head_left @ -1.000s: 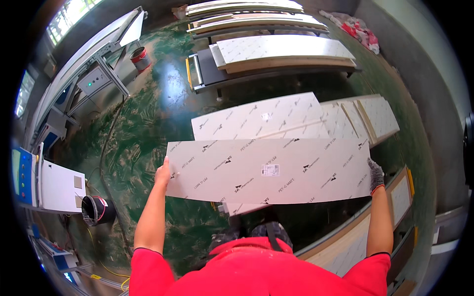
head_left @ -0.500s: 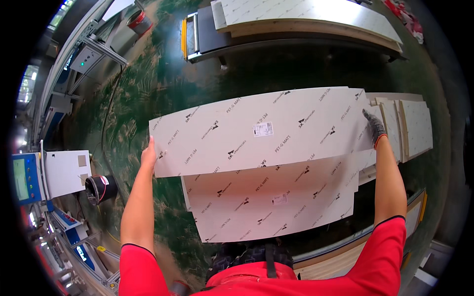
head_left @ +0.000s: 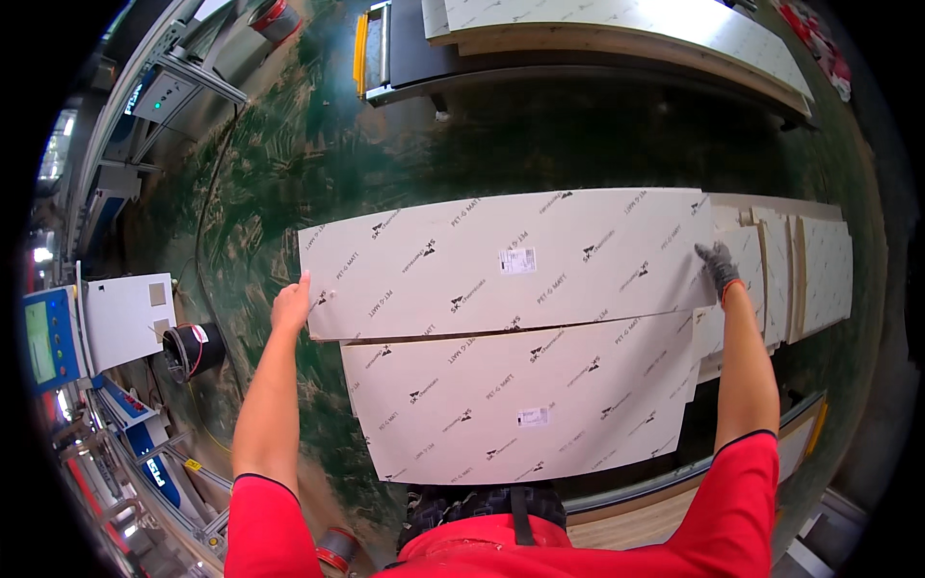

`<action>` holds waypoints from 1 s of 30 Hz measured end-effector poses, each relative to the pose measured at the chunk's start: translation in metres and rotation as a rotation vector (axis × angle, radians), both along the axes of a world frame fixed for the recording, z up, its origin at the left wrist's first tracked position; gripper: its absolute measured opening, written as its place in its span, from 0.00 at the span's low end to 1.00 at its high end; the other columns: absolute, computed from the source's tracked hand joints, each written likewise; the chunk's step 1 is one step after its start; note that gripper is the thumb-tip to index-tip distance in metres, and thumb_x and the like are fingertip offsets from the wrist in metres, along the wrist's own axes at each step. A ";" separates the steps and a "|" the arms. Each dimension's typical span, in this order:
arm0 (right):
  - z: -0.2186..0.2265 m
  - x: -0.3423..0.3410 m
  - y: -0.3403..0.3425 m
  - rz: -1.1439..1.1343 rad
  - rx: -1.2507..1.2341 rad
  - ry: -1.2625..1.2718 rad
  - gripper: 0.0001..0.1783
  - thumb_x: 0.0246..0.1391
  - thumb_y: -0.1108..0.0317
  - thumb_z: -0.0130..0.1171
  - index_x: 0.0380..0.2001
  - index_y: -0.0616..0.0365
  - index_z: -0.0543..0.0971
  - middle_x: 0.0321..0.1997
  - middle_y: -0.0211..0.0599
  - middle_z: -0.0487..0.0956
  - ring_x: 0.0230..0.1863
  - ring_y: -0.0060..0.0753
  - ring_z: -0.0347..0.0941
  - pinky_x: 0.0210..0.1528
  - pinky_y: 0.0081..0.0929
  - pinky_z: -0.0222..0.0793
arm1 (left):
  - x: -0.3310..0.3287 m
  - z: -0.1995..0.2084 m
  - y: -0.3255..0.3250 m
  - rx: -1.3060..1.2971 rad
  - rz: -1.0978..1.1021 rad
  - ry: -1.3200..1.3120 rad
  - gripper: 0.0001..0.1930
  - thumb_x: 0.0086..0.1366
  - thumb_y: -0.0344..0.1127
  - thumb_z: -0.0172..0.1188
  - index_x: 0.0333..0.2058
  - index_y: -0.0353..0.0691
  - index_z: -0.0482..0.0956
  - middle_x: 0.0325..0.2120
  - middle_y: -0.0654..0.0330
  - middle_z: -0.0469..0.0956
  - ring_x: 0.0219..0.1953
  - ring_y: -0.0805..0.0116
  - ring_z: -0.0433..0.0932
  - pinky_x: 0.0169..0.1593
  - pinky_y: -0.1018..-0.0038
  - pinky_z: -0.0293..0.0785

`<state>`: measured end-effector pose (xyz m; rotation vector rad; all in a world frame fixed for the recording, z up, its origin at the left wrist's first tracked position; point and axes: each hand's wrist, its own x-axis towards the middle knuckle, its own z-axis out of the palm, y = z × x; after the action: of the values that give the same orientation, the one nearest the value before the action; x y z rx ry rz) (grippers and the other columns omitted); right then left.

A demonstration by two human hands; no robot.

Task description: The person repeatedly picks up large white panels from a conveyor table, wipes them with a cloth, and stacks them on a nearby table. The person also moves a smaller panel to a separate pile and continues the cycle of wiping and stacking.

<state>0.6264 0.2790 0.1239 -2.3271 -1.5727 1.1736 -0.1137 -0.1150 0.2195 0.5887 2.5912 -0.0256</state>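
Note:
A long white panel [head_left: 434,275] with printed film and a small label lies crosswise in front of me. My bare left hand [head_left: 292,304] is closed on its left end, the thumb along the edge and the other fingers mostly hidden. At the right end, my right hand [head_left: 719,266] in a grey glove grips the edge, its thumb and fingertip over the top face. Nearer my body lies a second white panel [head_left: 462,409], also labelled, on top of other sheets. A thin dark gap runs between the two panels.
More panels [head_left: 819,275] lean or lie stacked on the right. Across the green floor [head_left: 279,183] a roller table [head_left: 405,53] carries another panel stack [head_left: 617,43]. Left are a black bucket [head_left: 198,349], a blue control panel [head_left: 53,337] and machine frames. A wood-topped bench [head_left: 636,520] stands close at lower right.
The far panel has come down flatter, its far edge lower in view, and overlaps the near panel less. Both hands have stayed on its ends. My view has shifted slightly.

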 end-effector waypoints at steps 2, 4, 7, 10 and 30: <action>-0.002 -0.002 -0.005 0.025 0.063 0.018 0.48 0.50 0.49 0.66 0.67 0.62 0.60 0.68 0.48 0.67 0.66 0.46 0.65 0.66 0.37 0.60 | 0.001 -0.006 -0.003 0.052 0.017 -0.012 0.36 0.67 0.67 0.44 0.36 0.34 0.81 0.41 0.42 0.80 0.48 0.45 0.77 0.51 0.57 0.70; 0.000 -0.004 -0.010 -0.090 0.025 0.097 0.47 0.50 0.54 0.67 0.68 0.63 0.60 0.70 0.49 0.63 0.69 0.45 0.62 0.67 0.34 0.58 | 0.005 -0.009 -0.007 0.058 0.015 0.021 0.35 0.67 0.67 0.45 0.36 0.34 0.80 0.40 0.43 0.80 0.47 0.45 0.77 0.51 0.57 0.71; 0.003 -0.006 -0.016 -0.050 0.067 0.091 0.48 0.50 0.54 0.67 0.68 0.63 0.58 0.72 0.47 0.62 0.70 0.44 0.60 0.68 0.33 0.56 | 0.015 -0.011 -0.013 0.046 0.025 0.045 0.33 0.67 0.66 0.46 0.38 0.35 0.78 0.40 0.43 0.80 0.47 0.44 0.77 0.50 0.56 0.71; 0.000 -0.007 -0.017 -0.073 0.067 0.085 0.48 0.51 0.55 0.67 0.69 0.62 0.56 0.72 0.47 0.61 0.70 0.44 0.60 0.69 0.32 0.56 | 0.022 -0.011 -0.019 0.064 0.043 0.057 0.32 0.67 0.64 0.47 0.40 0.35 0.78 0.41 0.43 0.80 0.47 0.44 0.77 0.50 0.56 0.71; 0.088 -0.149 -0.362 0.939 0.565 -0.112 0.36 0.55 0.61 0.55 0.64 0.67 0.61 0.68 0.63 0.61 0.69 0.63 0.56 0.70 0.52 0.50 | 0.153 0.009 -0.299 0.587 0.206 -0.025 0.25 0.67 0.48 0.57 0.54 0.36 0.70 0.46 0.46 0.75 0.45 0.47 0.75 0.51 0.60 0.71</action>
<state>0.4775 -0.0833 0.2116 -1.3053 -2.7041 0.5208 0.0393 -0.4145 0.2288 0.5037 2.6089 0.8238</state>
